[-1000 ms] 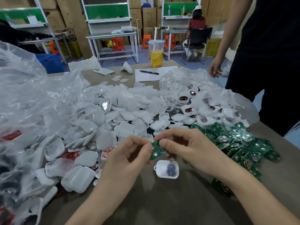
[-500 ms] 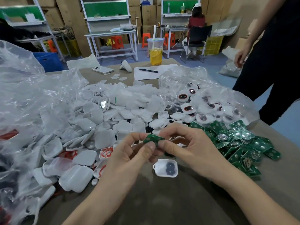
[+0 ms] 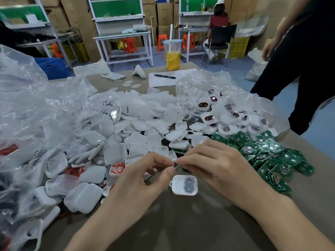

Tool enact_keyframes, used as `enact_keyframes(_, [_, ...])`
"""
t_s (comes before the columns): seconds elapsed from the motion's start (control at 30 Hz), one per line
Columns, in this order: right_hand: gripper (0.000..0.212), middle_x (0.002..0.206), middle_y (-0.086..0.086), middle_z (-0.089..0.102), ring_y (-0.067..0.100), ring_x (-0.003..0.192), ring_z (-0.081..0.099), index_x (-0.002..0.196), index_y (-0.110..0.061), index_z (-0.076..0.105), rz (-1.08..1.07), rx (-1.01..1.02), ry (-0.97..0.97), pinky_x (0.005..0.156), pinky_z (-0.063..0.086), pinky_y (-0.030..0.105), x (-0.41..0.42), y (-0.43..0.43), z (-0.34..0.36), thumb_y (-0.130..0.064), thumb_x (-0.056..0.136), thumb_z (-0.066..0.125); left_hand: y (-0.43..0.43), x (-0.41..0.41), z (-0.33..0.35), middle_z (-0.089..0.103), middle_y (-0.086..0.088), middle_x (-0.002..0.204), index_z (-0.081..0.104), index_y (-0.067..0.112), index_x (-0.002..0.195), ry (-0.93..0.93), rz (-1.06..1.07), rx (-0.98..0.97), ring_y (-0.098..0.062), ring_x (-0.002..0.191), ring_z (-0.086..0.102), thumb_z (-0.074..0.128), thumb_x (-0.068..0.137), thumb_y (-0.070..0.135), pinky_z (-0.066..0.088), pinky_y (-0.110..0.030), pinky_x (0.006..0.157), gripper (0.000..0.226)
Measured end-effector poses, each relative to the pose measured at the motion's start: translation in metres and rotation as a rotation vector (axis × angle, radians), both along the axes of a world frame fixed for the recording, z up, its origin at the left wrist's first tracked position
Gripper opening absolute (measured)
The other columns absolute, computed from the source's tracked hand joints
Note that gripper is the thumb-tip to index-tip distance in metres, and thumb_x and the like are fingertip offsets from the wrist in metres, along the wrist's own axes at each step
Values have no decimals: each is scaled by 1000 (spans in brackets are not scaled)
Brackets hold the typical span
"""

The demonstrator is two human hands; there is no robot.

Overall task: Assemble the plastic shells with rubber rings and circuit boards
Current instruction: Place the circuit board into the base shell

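The circuit board [image 3: 175, 165] is pinched edge-on by the left hand [image 3: 143, 180] and right hand [image 3: 217, 167], just above the open white shell [image 3: 184, 185]. The green face seen earlier is basically hidden now.

We see at far edge of desk [image 3: 181, 223]: cup of yellow drink [image 3: 172, 57], phone [image 3: 113, 76] lying flat, black pen [image 3: 164, 76] on white paper [image 3: 159, 82]. Beyond, we note blue crate [image 3: 51, 67] at left, orange stools [image 3: 129, 45], seated person [image 3: 220, 20] on black chair [image 3: 222, 36]; dark-clothed person [image 3: 304, 60] stands at right.

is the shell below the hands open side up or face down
Open side up: the white shell shows its raised rim and a dark grey piece in its hollow.
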State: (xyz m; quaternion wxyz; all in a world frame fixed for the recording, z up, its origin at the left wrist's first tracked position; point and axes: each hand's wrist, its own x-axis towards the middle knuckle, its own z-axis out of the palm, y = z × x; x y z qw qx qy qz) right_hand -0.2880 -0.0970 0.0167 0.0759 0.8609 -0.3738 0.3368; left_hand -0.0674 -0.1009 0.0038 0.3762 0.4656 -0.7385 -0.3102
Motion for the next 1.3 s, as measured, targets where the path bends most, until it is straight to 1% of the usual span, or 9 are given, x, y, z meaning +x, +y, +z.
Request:
enact_keyframes(0.13, [19, 99, -5, 71, 19, 86, 63, 112, -19, 75, -6, 25, -19, 75, 54, 33, -2, -1, -2, -17, 96, 67, -2, -1, 0, 74, 13, 95, 70, 39, 98, 123, -38, 81, -9, 88, 67, 62, 76, 58, 50, -13, 76, 30])
enact_keyframes(0.27, [23, 100, -10, 70, 17, 90, 63, 116, -22, 73, -42, 139, -80, 79, 53, 32, -2, 0, -2, -18, 93, 71, -3, -2, 0, 75, 12, 93, 70, 36, 96, 126, -35, 82, -8, 85, 67, 64, 75, 55, 48, -11, 74, 29])
enact_keyframes(0.4, [30, 101, -21, 65, 3, 96, 55, 123, -32, 66, -139, 286, -126, 89, 42, 16, -14, 4, 3, -44, 96, 59, 1, 4, 0, 69, 25, 103, 67, 44, 97, -88, -17, -70, 2, 101, 62, 71, 83, 43, 40, -4, 82, 14])
enact_keyframes(0.53, [67, 114, -29, 58, -8, 109, 42, 138, -46, 48, -183, 472, 183, 94, 35, 13, -24, 9, 4, -84, 84, 37, 3, 6, 1, 62, 32, 116, 66, 38, 102, -341, -209, -245, 1, 116, 57, 64, 91, 43, 43, -16, 94, 13])
enact_keyframes(0.6, [84, 121, -33, 49, -10, 112, 31, 147, -49, 32, -157, 542, 296, 96, 25, 11, -24, 9, -2, -92, 75, 34, 2, 6, 2, 62, 33, 117, 69, 36, 101, -370, -233, -260, 0, 115, 56, 66, 90, 41, 45, -20, 94, 13])
enact_keyframes(0.7, [84, 112, -39, 40, -11, 108, 27, 149, -48, 30, -135, 578, 274, 97, 23, 7, -20, 6, -3, -86, 76, 42, 1, 6, 2, 61, 35, 118, 69, 38, 101, -376, -230, -249, 1, 117, 54, 66, 89, 43, 44, -20, 94, 13])
enact_keyframes(0.83, [75, 123, -33, 53, -7, 114, 36, 148, -49, 31, -101, 569, 258, 101, 32, 17, -15, 3, 2, -78, 80, 43, 2, 6, 3, 62, 33, 115, 69, 37, 103, -376, -257, -270, 0, 113, 56, 65, 91, 43, 46, -22, 92, 14])
enact_keyframes(1.03, [72, 114, -39, 51, -7, 117, 37, 143, -57, 32, -104, 646, 177, 101, 36, 20, -16, 3, -2, -80, 77, 49, 1, 8, -2, 62, 30, 115, 68, 39, 103, -399, -223, -269, 2, 114, 56, 62, 92, 46, 45, -23, 93, 15])
enact_keyframes(1.3, [74, 111, -41, 47, -12, 114, 31, 143, -53, 36, -99, 637, 217, 101, 29, 17, -13, 1, 0, -81, 76, 48, 1, 5, -7, 62, 32, 117, 68, 40, 102, -351, -218, -268, -1, 115, 57, 64, 92, 45, 44, -26, 94, 12])
